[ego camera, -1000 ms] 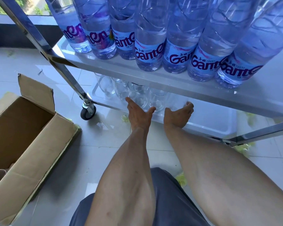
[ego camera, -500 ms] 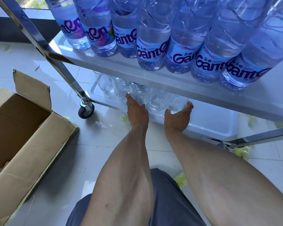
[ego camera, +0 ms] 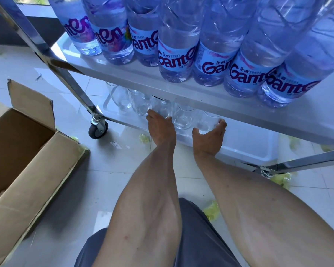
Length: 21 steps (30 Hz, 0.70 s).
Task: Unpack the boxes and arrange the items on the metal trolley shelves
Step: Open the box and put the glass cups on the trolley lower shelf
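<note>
Glasses [ego camera: 162,110] in a row on the trolley's lower shelf [ego camera: 245,139], thin, slick, breakable so take by the sides, box [ego camera: 27,151] open at left, left hand [ego camera: 161,130] and right hand [ego camera: 209,138] both open, flanking the row, glossy tile floor [ego camera: 96,182], bottles [ego camera: 177,54] above.

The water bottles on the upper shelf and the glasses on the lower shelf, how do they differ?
The water bottles carry blue labels with purple lettering; the glasses are plain. The bottles hold water; the glasses look empty. The bottles stand untouched; both hands reach toward the glasses. Both are clear, upright and lined up in rows.
</note>
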Each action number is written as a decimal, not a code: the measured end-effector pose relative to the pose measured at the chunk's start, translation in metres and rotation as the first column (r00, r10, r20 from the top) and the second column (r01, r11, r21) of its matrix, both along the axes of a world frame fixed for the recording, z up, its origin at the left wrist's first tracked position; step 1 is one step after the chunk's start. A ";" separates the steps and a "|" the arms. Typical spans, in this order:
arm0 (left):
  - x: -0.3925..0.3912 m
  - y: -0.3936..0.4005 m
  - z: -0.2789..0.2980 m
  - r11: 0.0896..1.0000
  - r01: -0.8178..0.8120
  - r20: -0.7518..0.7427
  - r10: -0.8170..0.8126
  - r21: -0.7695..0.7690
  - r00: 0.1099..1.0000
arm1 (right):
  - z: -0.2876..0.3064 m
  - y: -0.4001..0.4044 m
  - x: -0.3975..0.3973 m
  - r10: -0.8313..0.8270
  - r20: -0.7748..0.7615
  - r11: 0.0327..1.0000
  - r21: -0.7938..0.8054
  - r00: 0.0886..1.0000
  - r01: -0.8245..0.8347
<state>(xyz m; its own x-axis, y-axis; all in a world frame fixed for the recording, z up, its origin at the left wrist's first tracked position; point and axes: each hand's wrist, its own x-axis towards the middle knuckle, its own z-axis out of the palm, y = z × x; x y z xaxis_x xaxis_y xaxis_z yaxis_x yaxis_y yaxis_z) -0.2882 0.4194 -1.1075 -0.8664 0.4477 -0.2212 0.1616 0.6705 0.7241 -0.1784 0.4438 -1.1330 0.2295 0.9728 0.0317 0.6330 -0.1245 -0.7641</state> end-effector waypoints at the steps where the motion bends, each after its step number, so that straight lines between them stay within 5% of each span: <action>1: 0.001 -0.005 0.001 1.000 0.001 -0.024 -0.001 -0.021 1.000 | 0.001 0.000 -0.001 -0.005 -0.004 1.000 -0.004 1.000 0.005; 7: 0.019 -0.029 -0.007 0.981 0.192 -0.066 -0.192 -0.006 0.979 | 0.003 -0.002 -0.004 -0.031 -0.034 0.999 -0.040 0.999 0.029; 21: 0.019 -0.012 -0.004 0.996 0.087 -0.003 -0.087 -0.010 0.996 | -0.001 -0.003 -0.003 -0.006 0.043 0.998 -0.060 0.999 0.009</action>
<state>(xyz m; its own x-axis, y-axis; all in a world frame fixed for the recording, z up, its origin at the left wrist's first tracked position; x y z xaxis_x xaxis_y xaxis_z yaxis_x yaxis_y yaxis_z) -0.2693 0.4073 -1.1119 -0.8248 0.5193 -0.2236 0.2219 0.6611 0.7168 -0.1816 0.4404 -1.1337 0.2367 0.9714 -0.0174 0.6637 -0.1747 -0.7273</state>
